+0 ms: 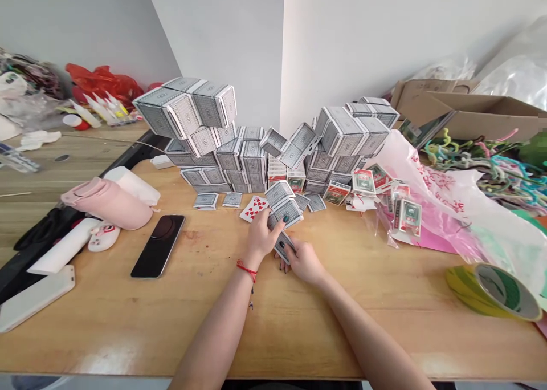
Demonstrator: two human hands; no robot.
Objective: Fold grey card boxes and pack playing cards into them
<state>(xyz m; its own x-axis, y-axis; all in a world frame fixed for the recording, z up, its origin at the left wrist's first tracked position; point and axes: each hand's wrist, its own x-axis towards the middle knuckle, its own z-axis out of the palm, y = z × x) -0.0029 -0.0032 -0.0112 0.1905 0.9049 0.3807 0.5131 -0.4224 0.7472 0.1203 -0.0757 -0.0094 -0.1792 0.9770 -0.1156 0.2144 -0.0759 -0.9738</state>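
My left hand, with a red string bracelet at the wrist, grips a small stack of grey-backed playing cards at its fingertips. My right hand holds a few more grey-backed cards between thumb and fingers, close to the left hand. Just beyond my left hand lies a face-up red heart card. Behind both hands rises a large stacked structure of grey-backed cards in box-like units, some tilted. Loose cards lie at its foot.
Wrapped card decks and a pink-and-white plastic bag lie to the right, with a tape roll nearer. A black phone and pink bottle lie left. A cardboard box and pipe cleaners stand behind.
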